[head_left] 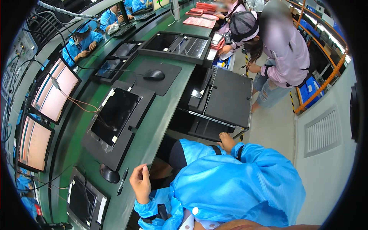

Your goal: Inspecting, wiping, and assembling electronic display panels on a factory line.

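My left hand (140, 184) is raised beside the bench edge, fingers loosely curled and thumb against them, with nothing visible in it. A black pen (122, 181) lies on the green bench close to that hand. My right hand (227, 142) is in front of the lower part of the wire cart (209, 114), fingers slightly apart; whether it touches the cart I cannot tell. Before me on the bench, a dark display panel (116, 115) with pale tabs rests in a black foam tray (140, 119). Brown wires run onto the panel from the left.
Two lit monitors (56, 91) stand at the left. Black mice (154, 74) and another tray with a panel (81, 201) share the bench (159, 122). Black boards (229, 96) are stacked on the cart. People in pink (285, 57) stand beyond it; blue-clad workers (82, 44) sit opposite.
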### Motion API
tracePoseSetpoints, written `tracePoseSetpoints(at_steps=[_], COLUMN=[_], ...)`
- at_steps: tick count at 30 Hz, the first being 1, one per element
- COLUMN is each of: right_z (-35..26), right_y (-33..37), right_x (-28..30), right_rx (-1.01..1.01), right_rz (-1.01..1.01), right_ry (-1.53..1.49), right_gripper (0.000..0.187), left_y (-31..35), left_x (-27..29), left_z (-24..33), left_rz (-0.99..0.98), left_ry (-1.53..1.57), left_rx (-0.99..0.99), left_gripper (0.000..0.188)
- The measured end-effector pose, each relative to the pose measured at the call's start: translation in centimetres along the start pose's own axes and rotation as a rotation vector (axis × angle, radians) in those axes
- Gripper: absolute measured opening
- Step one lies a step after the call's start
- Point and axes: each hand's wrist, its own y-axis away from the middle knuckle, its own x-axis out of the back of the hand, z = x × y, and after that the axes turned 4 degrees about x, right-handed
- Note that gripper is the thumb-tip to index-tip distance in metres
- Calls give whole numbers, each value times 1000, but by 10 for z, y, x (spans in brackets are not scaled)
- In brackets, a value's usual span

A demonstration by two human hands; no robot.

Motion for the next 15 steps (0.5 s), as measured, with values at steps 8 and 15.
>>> tracePoseSetpoints(at_steps=[8,15], right_z=[13,75], right_y=[-6,-29], right_x=[-1,-35], right_rx=[56,-292], right_rz=[262,171], right_ry=[-47,72], right_gripper=[34,36], left_y=[-4,-5], left_x=[-5,-8], left_z=[-2,1], left_rz=[31,61], left_ry=[-7,-64], left_rx=[-11,65], left_gripper=[16,16])
